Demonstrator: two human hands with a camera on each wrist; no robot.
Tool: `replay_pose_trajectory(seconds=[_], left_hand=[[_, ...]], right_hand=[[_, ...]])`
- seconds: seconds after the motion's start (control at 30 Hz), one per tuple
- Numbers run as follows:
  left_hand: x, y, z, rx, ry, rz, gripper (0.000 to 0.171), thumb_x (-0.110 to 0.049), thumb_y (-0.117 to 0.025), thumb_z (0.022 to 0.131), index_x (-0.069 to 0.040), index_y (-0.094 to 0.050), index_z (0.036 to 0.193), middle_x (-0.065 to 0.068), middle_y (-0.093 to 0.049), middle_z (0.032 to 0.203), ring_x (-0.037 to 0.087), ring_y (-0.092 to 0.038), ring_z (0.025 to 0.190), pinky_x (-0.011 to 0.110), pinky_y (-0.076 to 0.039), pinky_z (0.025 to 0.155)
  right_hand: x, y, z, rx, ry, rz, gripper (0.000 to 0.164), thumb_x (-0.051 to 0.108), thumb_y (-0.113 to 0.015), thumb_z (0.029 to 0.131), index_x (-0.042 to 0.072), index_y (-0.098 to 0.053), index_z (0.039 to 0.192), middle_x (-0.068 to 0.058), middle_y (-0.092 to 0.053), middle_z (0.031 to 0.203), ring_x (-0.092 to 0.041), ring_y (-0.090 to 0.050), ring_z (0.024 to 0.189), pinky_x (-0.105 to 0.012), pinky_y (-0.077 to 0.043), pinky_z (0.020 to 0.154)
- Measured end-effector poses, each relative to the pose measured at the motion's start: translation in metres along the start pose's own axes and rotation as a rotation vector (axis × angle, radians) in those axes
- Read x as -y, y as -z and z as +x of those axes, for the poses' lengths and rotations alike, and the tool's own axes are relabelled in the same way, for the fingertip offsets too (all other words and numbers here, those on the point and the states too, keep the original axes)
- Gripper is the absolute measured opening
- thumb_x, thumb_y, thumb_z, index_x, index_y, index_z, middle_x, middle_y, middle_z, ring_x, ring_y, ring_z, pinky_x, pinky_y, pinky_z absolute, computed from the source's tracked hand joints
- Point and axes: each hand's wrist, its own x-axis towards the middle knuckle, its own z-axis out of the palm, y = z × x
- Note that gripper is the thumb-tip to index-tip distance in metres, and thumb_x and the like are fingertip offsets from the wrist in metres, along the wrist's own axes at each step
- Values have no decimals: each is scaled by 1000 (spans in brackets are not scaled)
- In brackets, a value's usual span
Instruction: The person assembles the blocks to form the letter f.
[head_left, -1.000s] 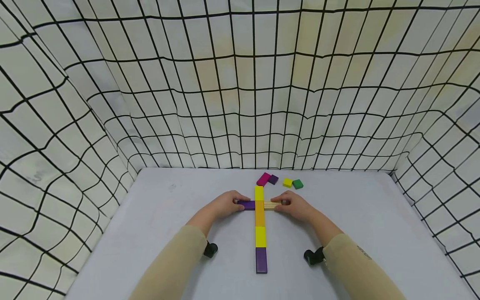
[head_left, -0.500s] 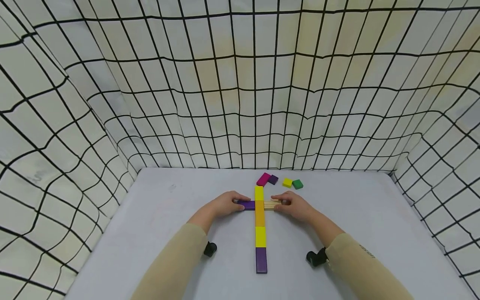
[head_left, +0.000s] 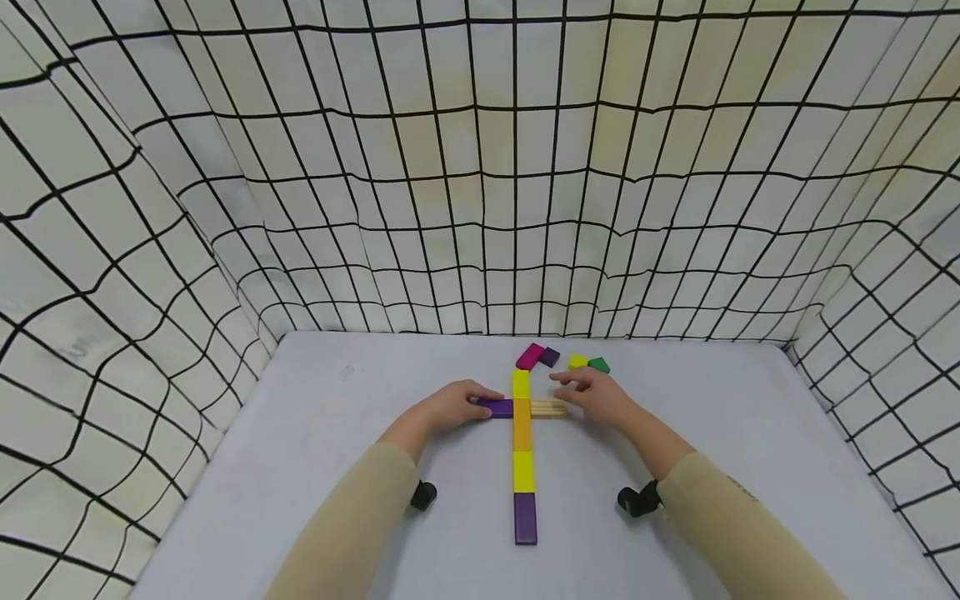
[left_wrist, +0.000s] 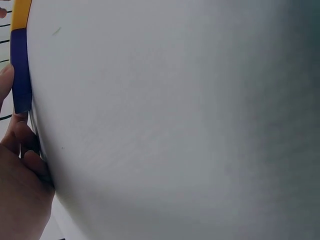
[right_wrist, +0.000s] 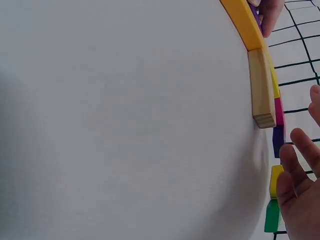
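Flat coloured blocks lie in a cross on the white table. Its upright runs from a yellow block [head_left: 521, 384] through an orange block [head_left: 522, 425] and a second yellow block [head_left: 523, 472] to a purple block [head_left: 526, 518] nearest me. My left hand [head_left: 448, 407] pinches the left arm's purple block [head_left: 498, 408], seen also in the left wrist view [left_wrist: 21, 65], its inner end against the orange block. On the other side, a plain wooden block [head_left: 549, 409] touches the orange block. My right hand [head_left: 606, 398] is off it, fingers extended, just beyond its outer end.
Behind the cross lie a magenta block [head_left: 529, 357], a small dark purple block [head_left: 550, 357], a small yellow block [head_left: 578, 362] and a green block [head_left: 598, 365]. Black netting [head_left: 480, 225] over white sheeting surrounds the table [head_left: 360, 367] at the back and sides.
My right hand has let go of the wooden block and moved slightly right and away from me. The left hand keeps its grip on the purple block. The head view has shifted slightly.
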Motion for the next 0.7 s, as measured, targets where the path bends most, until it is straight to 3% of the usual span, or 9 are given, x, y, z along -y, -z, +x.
replay_pose_trajectory(seconds=[0.53, 0.7], left_hand=[[-1, 0, -1, 7, -9, -10, 31, -25, -67, 96, -37, -69, 124, 1, -58, 134, 27, -48, 128, 51, -34, 111], [1, 0, -1, 5, -7, -18, 31, -26, -67, 95, -38, -70, 124, 0, -58, 134, 26, -48, 128, 51, -34, 111]], right_hand=[[10, 19, 37, -79, 30, -164, 41, 38, -68, 94, 22, -66, 132, -8, -60, 123, -26, -52, 98, -34, -48, 75], [13, 15, 47, -96, -1, -216, 43, 40, -68, 93, 23, -66, 132, -10, -60, 127, -30, -53, 107, -43, -49, 90]])
